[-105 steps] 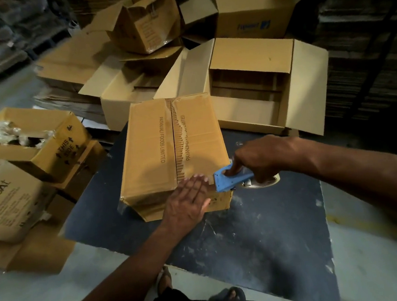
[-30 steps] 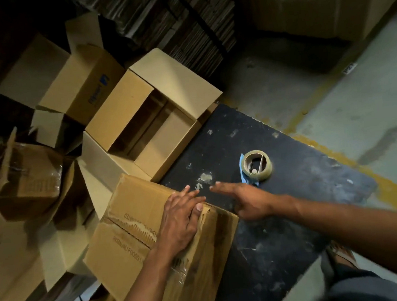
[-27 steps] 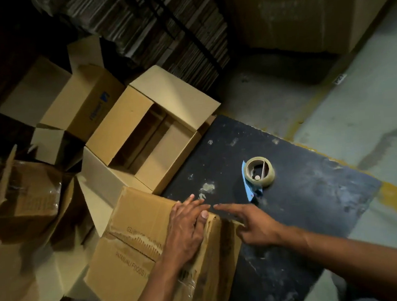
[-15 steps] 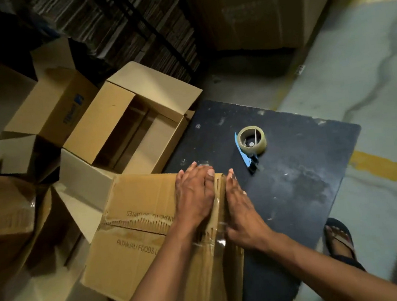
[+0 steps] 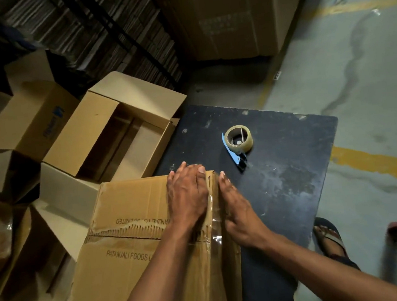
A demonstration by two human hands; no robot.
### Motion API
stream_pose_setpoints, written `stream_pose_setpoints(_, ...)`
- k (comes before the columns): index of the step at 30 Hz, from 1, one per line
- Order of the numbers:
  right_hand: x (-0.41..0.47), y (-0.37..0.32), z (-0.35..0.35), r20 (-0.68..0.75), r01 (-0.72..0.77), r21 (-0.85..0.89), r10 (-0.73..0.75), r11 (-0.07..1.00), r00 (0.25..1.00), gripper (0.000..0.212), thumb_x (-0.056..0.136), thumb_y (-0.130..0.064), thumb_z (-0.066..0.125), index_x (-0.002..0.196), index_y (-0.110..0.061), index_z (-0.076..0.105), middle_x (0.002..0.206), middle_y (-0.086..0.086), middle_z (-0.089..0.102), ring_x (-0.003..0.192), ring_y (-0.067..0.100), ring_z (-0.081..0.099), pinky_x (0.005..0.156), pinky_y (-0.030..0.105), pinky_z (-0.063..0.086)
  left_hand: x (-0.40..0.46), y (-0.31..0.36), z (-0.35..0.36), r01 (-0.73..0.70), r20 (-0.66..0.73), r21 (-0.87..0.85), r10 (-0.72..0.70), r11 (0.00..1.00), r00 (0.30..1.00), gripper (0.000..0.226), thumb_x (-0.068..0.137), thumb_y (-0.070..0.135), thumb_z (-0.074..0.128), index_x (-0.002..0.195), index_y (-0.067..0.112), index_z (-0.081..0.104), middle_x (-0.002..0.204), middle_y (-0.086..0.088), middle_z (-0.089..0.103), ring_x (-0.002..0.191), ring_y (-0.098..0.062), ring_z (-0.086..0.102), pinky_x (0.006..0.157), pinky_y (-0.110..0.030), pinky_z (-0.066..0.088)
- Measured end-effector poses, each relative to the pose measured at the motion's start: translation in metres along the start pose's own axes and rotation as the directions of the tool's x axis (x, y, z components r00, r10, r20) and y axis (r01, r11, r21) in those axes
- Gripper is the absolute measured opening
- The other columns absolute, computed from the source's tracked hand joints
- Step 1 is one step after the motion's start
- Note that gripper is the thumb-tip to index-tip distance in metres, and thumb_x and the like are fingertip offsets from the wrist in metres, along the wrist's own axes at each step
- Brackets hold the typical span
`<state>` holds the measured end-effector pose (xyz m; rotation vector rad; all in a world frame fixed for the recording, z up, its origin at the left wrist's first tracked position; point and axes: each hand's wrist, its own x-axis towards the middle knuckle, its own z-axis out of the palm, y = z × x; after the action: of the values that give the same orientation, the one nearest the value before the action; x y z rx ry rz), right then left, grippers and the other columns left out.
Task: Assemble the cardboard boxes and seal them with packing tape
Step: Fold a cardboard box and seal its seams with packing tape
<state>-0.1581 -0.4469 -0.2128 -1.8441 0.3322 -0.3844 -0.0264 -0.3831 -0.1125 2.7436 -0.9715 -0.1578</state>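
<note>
Hands flat, fingers straight: left hand (image 5: 187,194), right hand (image 5: 236,209) pressing taped box (image 5: 128,240)

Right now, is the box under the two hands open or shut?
Shut. The box has its flaps folded flat and clear tape over the seam; the left hand and right hand press flat on its edge.

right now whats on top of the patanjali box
Both hands, left and right, press flat on clear tape along the box edge. The tape beneath the palms is covered.
</note>
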Motion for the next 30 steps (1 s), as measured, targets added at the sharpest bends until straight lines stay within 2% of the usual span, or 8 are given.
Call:
stream_pose_setpoints(2, -0.01, -0.001, 0.005, 0.01, -0.012, 0.014, 0.011, 1.0, 1.0, 0.097, 0.089, -0.019, 0.061, 0.165, -0.031, 0.002, 0.173, -0.01, -0.007, 0.159, 0.01, -0.003, 0.128, 0.049, 0.015, 0.0, 0.0, 0.0, 0.0, -0.001, -0.001, 0.0, 1.0, 1.0, 0.068, 0.103, 0.055, 0.013, 0.14, 0.025, 0.061, 0.148, 0.004, 0.058, 0.15, -0.011, 0.034, 0.127, -0.037, 0.01)
stream_pose_setpoints(5, -0.02, -0.001, -0.014, -0.011, -0.058, 0.072, 0.059, 0.996, 0.998, 0.075, 0.087, -0.022, 0.058, 0.154, -0.048, 0.035, 0.169, -0.02, 0.017, 0.154, 0.006, 0.017, 0.124, 0.049, 0.026, -0.003, -0.001, -0.002, -0.009, -0.008, -0.07, 0.008, 0.998, 1.0, 0.061, 0.106, 0.052, 0.02, 0.139, 0.024, 0.063, 0.148, 0.003, 0.059, 0.149, -0.01, 0.035, 0.127, -0.034, 0.008)
stream_pose_setpoints(7, -0.012, -0.012, -0.034, -0.082, -0.131, 0.182, 0.148, 0.975, 0.986, 0.051, 0.09, -0.048, 0.057, 0.14, -0.047, 0.055, 0.157, -0.023, 0.041, 0.143, -0.002, 0.037, 0.118, 0.044, 0.039, -0.003, -0.003, -0.006, 0.001, -0.025, -0.163, -0.005, 0.987, 1.0, 0.046, 0.111, 0.043, 0.033, 0.138, 0.021, 0.063, 0.148, 0.001, 0.059, 0.146, -0.008, 0.036, 0.125, -0.029, 0.007)
stream_pose_setpoints(10, 0.026, -0.035, -0.061, -0.133, -0.201, 0.31, 0.251, 0.929, 0.959, 0.061, 0.08, -0.077, 0.059, 0.131, -0.044, 0.066, 0.142, -0.022, 0.057, 0.127, -0.01, 0.051, 0.105, 0.029, 0.045, -0.004, -0.003, -0.009, 0.016, -0.034, -0.214, -0.024, 0.977, 0.999, 0.037, 0.111, 0.034, 0.043, 0.138, 0.021, 0.063, 0.148, 0.0, 0.058, 0.145, -0.004, 0.035, 0.124, -0.026, 0.008)
stream_pose_setpoints(15, 0.088, -0.05, -0.077, 0.105, -0.156, 0.32, 0.129, 0.934, 0.986, 0.029, 0.086, -0.046, 0.08, 0.104, -0.023, 0.083, 0.101, -0.011, 0.079, 0.099, 0.005, 0.073, 0.095, 0.037, 0.059, -0.004, -0.001, -0.01, 0.028, -0.018, -0.21, -0.032, 0.977, 0.999, 0.04, 0.11, 0.037, 0.042, 0.14, 0.02, 0.063, 0.15, -0.003, 0.057, 0.148, -0.011, 0.037, 0.129, -0.036, 0.014)
stream_pose_setpoints(20, 0.098, -0.01, -0.079, 0.22, -0.127, 0.461, 0.026, 0.878, 0.975, 0.031, 0.084, -0.017, 0.082, 0.112, -0.004, 0.078, 0.111, 0.004, 0.078, 0.113, 0.018, 0.071, 0.103, 0.04, 0.055, -0.002, 0.0, -0.011, 0.019, -0.017, -0.184, -0.023, 0.983, 1.0, 0.037, 0.11, 0.034, 0.045, 0.139, 0.02, 0.065, 0.148, -0.001, 0.059, 0.148, -0.011, 0.039, 0.129, -0.035, 0.013)
stream_pose_setpoints(26, 0.108, 0.007, -0.083, 0.271, -0.165, 0.408, 0.054, 0.898, 0.961, 0.027, 0.08, -0.018, 0.085, 0.104, -0.009, 0.08, 0.104, 0.003, 0.079, 0.102, 0.02, 0.074, 0.092, 0.039, 0.06, -0.002, -0.002, -0.011, 0.001, -0.016, -0.192, -0.004, 0.981, 1.0, 0.037, 0.11, 0.035, 0.045, 0.137, 0.021, 0.066, 0.147, 0.0, 0.06, 0.147, -0.01, 0.04, 0.129, -0.036, 0.014)
stream_pose_setpoints(30, 0.085, 0.044, -0.09, 0.362, -0.218, 0.09, 0.172, 0.972, 0.916, 0.031, 0.074, -0.019, 0.091, 0.103, -0.024, 0.081, 0.097, -0.011, 0.079, 0.094, 0.005, 0.075, 0.094, 0.035, 0.06, -0.004, -0.003, -0.011, -0.011, -0.031, -0.204, 0.005, 0.979, 0.999, 0.036, 0.11, 0.034, 0.045, 0.136, 0.02, 0.066, 0.146, 0.001, 0.061, 0.146, -0.01, 0.04, 0.129, -0.037, 0.015)
